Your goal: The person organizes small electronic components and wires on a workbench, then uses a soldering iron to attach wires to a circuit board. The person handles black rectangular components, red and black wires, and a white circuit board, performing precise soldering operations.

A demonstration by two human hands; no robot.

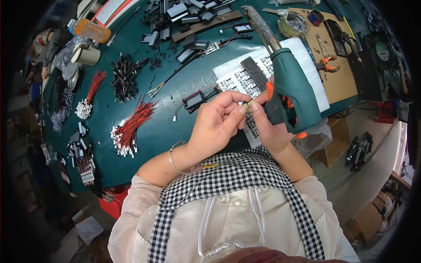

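Observation:
My left hand (217, 118) and my right hand (268, 125) meet just in front of my apron, fingertips pinched together. Between them is a tiny pale and yellowish piece (250, 105), too small to name. A green gun-shaped tool (296, 83) with a long metal barrel and orange parts covers some of my right hand; I cannot tell whether they touch. Beyond my fingers, a sheet of small white circuit boards (234, 82) lies on white foam (322, 94), with a dark bar (254, 72) across it. A small black case with wires (197, 100) lies beside my left hand.
Red wire bundles with white plugs (136, 125) and black cables (125, 74) lie on the green table (175, 122) at the left. Several black casings (180, 13) are heaped at the back. Orange-handled pliers (329, 65) rest on cardboard at the right. A bottle (92, 30) stands far left.

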